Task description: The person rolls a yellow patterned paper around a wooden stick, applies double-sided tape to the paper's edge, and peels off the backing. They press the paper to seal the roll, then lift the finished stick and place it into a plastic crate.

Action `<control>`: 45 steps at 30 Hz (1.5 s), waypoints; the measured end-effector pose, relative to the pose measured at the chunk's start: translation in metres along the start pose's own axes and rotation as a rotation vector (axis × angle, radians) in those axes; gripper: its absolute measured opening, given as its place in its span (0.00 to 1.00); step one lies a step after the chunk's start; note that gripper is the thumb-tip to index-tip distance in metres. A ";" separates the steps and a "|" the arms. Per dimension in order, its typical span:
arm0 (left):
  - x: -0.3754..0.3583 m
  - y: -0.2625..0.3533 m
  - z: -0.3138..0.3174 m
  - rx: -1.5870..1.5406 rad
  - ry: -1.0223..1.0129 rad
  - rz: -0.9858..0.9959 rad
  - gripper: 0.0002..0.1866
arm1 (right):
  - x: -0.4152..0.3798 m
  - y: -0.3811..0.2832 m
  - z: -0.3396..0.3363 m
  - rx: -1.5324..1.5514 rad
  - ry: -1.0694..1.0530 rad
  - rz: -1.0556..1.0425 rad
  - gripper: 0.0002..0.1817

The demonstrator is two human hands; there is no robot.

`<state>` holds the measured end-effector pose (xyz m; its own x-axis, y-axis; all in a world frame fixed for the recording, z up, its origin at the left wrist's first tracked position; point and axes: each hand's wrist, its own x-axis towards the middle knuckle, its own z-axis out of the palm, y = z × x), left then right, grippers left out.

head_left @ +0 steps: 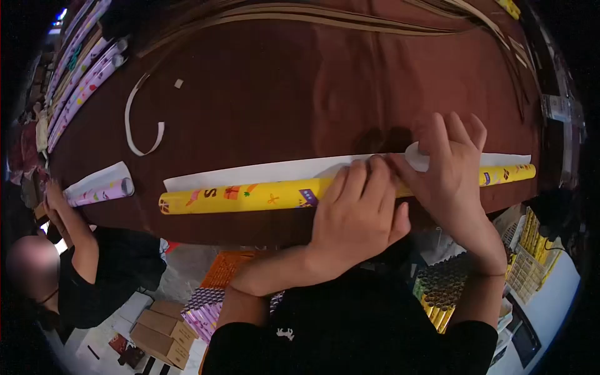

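Note:
A long roll of yellow wrapping paper [250, 195] with printed pictures lies across the near side of the table, its white-backed free edge [237, 172] flat along the far side. My left hand [356, 215] bends its fingers over the middle of the roll and presses it down, the thumb sticking out. To its right, my right hand [451, 165] hovers over the roll with its fingers raised. Between thumb and forefinger it holds a small whitish round thing [415, 157], perhaps a roll of tape. The thumb tip comes close to my left fingertips.
A curled white strip [129, 119] and a small beige scrap [179, 83] lie on the brown table [250, 100]. Long brown strips [300, 14] run along the back. Pink rolls [94, 78] are stacked at left. A co-worker [112, 269] handles a pink roll [103, 192]. Boxes [159, 334] stand below.

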<state>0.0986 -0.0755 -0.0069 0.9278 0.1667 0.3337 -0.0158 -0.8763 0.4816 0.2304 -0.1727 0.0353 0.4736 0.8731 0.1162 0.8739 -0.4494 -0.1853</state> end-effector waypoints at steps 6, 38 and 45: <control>0.002 0.003 -0.004 0.099 -0.053 0.004 0.24 | -0.015 0.040 -0.060 0.204 -0.186 0.030 0.26; -0.001 0.009 -0.011 0.248 -0.307 -0.115 0.27 | -0.067 0.126 -0.041 -0.061 -0.049 0.248 0.28; 0.033 0.040 0.007 0.301 -0.281 0.042 0.24 | -0.068 0.126 -0.039 -0.120 -0.008 0.217 0.27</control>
<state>0.1315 -0.1088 0.0176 0.9950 0.0340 0.0935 0.0147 -0.9797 0.2001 0.3129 -0.2960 0.0426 0.6514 0.7547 0.0780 0.7586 -0.6456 -0.0879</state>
